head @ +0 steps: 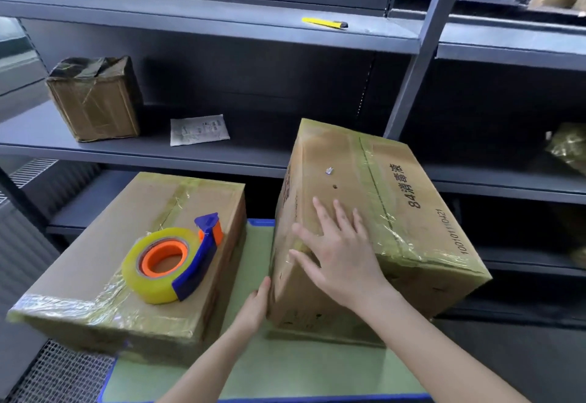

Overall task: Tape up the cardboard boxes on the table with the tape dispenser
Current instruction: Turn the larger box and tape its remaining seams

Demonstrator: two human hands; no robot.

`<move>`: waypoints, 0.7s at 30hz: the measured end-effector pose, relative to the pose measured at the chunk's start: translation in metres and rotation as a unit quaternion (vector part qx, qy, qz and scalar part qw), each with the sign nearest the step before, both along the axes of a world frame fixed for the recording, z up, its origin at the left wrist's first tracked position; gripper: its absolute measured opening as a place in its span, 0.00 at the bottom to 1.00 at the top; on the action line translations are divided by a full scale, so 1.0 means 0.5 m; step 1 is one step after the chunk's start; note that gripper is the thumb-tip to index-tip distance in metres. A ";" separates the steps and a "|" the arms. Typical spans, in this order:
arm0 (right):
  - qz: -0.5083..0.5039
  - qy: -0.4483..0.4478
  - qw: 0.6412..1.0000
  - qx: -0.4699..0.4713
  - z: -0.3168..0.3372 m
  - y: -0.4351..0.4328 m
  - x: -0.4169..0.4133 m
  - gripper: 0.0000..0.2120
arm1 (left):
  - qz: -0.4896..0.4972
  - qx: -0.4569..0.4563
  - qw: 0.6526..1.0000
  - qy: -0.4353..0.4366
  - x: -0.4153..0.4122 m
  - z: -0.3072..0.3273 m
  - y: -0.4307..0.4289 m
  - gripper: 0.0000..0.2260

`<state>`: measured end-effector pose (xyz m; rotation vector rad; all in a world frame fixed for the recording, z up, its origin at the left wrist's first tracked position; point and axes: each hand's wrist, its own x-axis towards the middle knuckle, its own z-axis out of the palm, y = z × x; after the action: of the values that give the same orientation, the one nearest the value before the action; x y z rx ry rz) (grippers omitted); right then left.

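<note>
On cardboard box (380,199) top: right hand (339,256) flat, fingers (319,214) spread wide; left hand (253,304) touches side, curl unclear.

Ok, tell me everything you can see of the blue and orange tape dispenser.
The blue plastic tape dispenser with an orange hub holds a thick roll of clear yellowish tape. It lies flat on its side on top of the left taped brown cardboard box, its cutter end pointing toward the grey metal shelves. Nothing else touches it.
</note>
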<state>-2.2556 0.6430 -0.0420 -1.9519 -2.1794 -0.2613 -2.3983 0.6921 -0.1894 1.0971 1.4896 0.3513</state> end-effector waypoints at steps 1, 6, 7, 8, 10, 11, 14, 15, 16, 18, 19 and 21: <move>-0.002 0.010 1.000 0.025 0.003 -0.008 0.015 0.16 | 0.011 -0.028 0.999 -0.013 0.008 -0.008 -0.001 0.30; -0.001 0.024 0.995 0.096 0.008 -0.047 0.058 0.12 | 0.045 -0.057 0.996 -0.048 0.047 -0.005 0.000 0.29; -0.003 0.032 0.994 0.108 0.010 -0.053 0.066 0.12 | 0.060 -0.055 0.996 -0.043 0.051 0.002 0.001 0.30; -0.008 0.044 0.991 0.123 0.015 -0.059 0.075 0.12 | 0.073 -0.044 0.996 -0.029 0.054 0.004 0.003 0.31; -0.026 0.080 0.983 0.162 0.029 -0.068 0.100 0.12 | 0.089 0.008 0.996 0.009 0.056 0.019 0.010 0.34; -0.037 0.100 0.977 0.186 0.037 -0.072 0.113 0.12 | 0.090 0.042 0.995 0.031 0.055 0.036 0.014 0.33; -0.065 0.155 0.954 0.250 0.044 -0.089 0.145 0.12 | 0.076 0.145 0.983 0.081 0.044 0.086 0.029 0.35; -0.073 0.176 0.943 0.272 0.042 -0.095 0.153 0.12 | 0.074 0.177 0.977 0.095 0.039 0.102 0.032 0.36; -0.081 0.205 0.930 0.293 0.038 -0.101 0.159 0.13 | 0.075 0.208 0.969 0.108 0.032 0.116 0.036 0.35; -0.101 0.278 0.904 0.308 0.023 -0.110 0.168 0.16 | 0.089 0.260 0.952 0.138 0.020 0.148 0.038 0.29; -0.110 0.313 0.893 0.304 0.013 -0.114 0.172 0.18 | 0.095 0.287 0.941 0.150 0.014 0.161 0.039 0.28; -0.130 0.378 0.872 0.282 -0.010 -0.123 0.179 0.17 | 0.103 0.342 0.920 0.164 0.007 0.184 0.034 0.28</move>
<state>-2.1662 0.5815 -0.0468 -1.6073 -1.1724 -0.1160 -2.3948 0.7090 -0.0973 1.6067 1.8476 0.9225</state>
